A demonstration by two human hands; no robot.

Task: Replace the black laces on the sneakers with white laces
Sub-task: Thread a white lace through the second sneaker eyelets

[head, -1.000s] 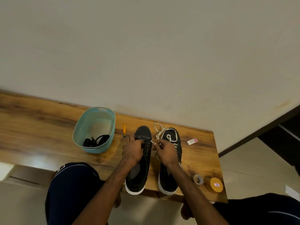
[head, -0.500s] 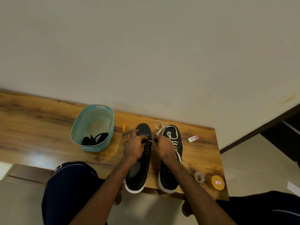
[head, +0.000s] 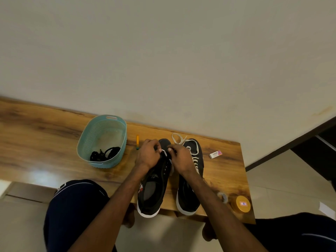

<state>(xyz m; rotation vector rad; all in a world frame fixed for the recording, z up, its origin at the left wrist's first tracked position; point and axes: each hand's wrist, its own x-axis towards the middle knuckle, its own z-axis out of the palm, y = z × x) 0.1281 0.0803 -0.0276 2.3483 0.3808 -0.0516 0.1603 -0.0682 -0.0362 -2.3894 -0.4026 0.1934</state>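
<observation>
Set on wooden table (head: 36, 142): teal basket (head: 103, 163) at left, small orange stick (head: 137, 141) just right of it, white eraser (head: 215, 154) farther right, tape roll (head: 223, 196) beside yellow round tin (head: 243, 204) at near-right corner.

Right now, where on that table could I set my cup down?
The widest bare stretch is the table left of the teal basket. A smaller patch lies right of the laced sneaker, between the eraser and the tape roll. It is crowded from the basket to the unlaced sneaker, where the orange pen lies.

On the table (head: 36, 142), basket (head: 87, 142) with laces (head: 105, 154) left of the sneakers (head: 151, 193), eraser (head: 215, 154) right of them.
</observation>
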